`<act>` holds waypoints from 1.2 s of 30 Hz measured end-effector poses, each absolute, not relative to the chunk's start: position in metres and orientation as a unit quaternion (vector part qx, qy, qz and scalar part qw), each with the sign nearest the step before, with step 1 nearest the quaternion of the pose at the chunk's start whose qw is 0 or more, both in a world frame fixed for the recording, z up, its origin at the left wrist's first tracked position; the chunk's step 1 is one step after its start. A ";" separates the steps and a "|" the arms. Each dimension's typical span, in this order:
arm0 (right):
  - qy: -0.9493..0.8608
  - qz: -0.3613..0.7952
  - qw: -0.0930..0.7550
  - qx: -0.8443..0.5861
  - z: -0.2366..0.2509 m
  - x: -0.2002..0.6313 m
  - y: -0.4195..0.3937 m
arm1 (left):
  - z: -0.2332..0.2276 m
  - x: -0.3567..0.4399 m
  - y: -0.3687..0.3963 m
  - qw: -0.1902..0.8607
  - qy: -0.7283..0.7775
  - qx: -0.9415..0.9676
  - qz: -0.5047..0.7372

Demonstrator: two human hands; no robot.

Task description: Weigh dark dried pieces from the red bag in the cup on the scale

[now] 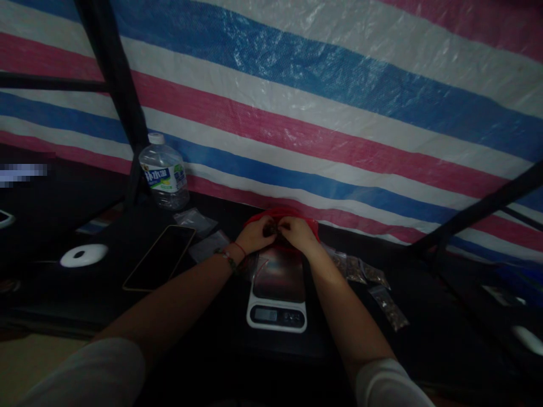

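A red plastic bag lies open behind a white kitchen scale that has a metal top and a lit display. My left hand is at the bag's mouth with its fingers curled in a pinch. Close beside it, my right hand is also closed, fingertips nearly meeting those of the left. Something small and dark shows between the fingers, too dim to name. On the right lie several small clear zip bags filled with brown bits. Flat clear zip bags rest left of the scale.
A phone lies on the black table to the left, near a white oval device. At the back stands a clear plastic bottle. Dark metal posts frame the striped tarp behind the table.
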State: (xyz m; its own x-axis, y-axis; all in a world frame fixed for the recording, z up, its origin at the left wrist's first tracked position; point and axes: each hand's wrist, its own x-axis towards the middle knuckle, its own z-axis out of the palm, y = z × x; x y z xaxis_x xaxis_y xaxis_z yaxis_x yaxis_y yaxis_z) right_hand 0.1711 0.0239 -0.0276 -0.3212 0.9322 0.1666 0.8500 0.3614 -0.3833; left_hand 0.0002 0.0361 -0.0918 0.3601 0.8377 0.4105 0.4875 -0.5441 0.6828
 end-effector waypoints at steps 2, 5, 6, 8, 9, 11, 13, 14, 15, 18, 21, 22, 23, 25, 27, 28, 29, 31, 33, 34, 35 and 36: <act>-0.803 0.104 0.181 -0.558 -0.027 0.171 0.024 | -0.091 0.000 0.036 0.228 0.414 0.796 0.378; -0.792 0.084 0.193 -0.573 -0.027 0.170 0.025 | -0.088 0.000 0.034 0.227 0.404 0.804 0.373; -0.789 0.082 0.195 -0.577 -0.027 0.170 0.026 | -0.086 0.000 0.033 0.226 0.400 0.807 0.370; -0.788 0.086 0.186 -0.580 -0.027 0.171 0.026 | -0.084 0.001 0.032 0.226 0.395 0.812 0.366; -0.790 0.090 0.178 -0.580 -0.027 0.171 0.026 | -0.083 0.001 0.032 0.225 0.393 0.813 0.365; -0.791 0.093 0.170 -0.581 -0.027 0.171 0.026 | -0.083 0.001 0.031 0.224 0.390 0.813 0.369; -0.787 0.089 0.180 -0.583 -0.027 0.171 0.026 | -0.084 0.001 0.031 0.223 0.397 0.807 0.375; -0.786 0.089 0.189 -0.582 -0.027 0.171 0.025 | -0.085 0.000 0.031 0.224 0.402 0.803 0.378; -0.786 0.090 0.200 -0.578 -0.027 0.171 0.025 | -0.086 0.000 0.031 0.225 0.407 0.800 0.380; -0.798 0.098 0.228 -0.550 -0.027 0.170 0.026 | -0.088 0.000 0.032 0.228 0.400 0.802 0.381; -0.814 0.101 0.233 -0.523 -0.028 0.171 0.027 | -0.087 0.000 0.032 0.222 0.380 0.813 0.381; -0.817 0.101 0.228 -0.519 -0.029 0.171 0.027 | -0.086 0.000 0.031 0.220 0.376 0.815 0.382; -0.821 0.101 0.222 -0.517 -0.030 0.171 0.028 | -0.086 0.000 0.031 0.218 0.373 0.817 0.382; -0.822 0.100 0.219 -0.516 -0.031 0.172 0.028 | -0.084 0.000 0.031 0.214 0.366 0.820 0.383; -0.819 0.101 0.228 -0.516 -0.032 0.173 0.028 | -0.083 0.000 0.030 0.211 0.357 0.825 0.385; -0.818 0.102 0.235 -0.516 -0.032 0.173 0.029 | -0.082 0.000 0.030 0.209 0.352 0.827 0.385; -0.817 0.104 0.239 -0.515 -0.033 0.173 0.029 | -0.082 0.001 0.030 0.207 0.349 0.829 0.385; -0.818 0.105 0.236 -0.514 -0.034 0.173 0.030 | -0.081 0.001 0.029 0.200 0.351 0.831 0.382; -0.819 0.106 0.226 -0.517 -0.034 0.173 0.030 | -0.081 0.001 0.028 0.192 0.363 0.829 0.379; -0.818 0.107 0.221 -0.520 -0.035 0.173 0.031 | -0.081 0.001 0.028 0.188 0.370 0.827 0.379; -0.816 0.110 0.217 -0.524 -0.034 0.173 0.031 | -0.080 0.001 0.027 0.186 0.376 0.825 0.379; -0.814 0.113 0.214 -0.527 -0.034 0.174 0.031 | -0.080 0.001 0.027 0.185 0.380 0.824 0.378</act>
State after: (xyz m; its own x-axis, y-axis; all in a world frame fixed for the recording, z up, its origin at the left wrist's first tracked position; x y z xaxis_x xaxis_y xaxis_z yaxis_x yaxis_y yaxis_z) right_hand 0.1736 0.0306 -0.0339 -0.3522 0.9075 0.2290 0.8106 0.4181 -0.4100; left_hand 0.0007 0.0267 -0.0801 0.4253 0.7654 0.4830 0.4856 -0.6433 0.5919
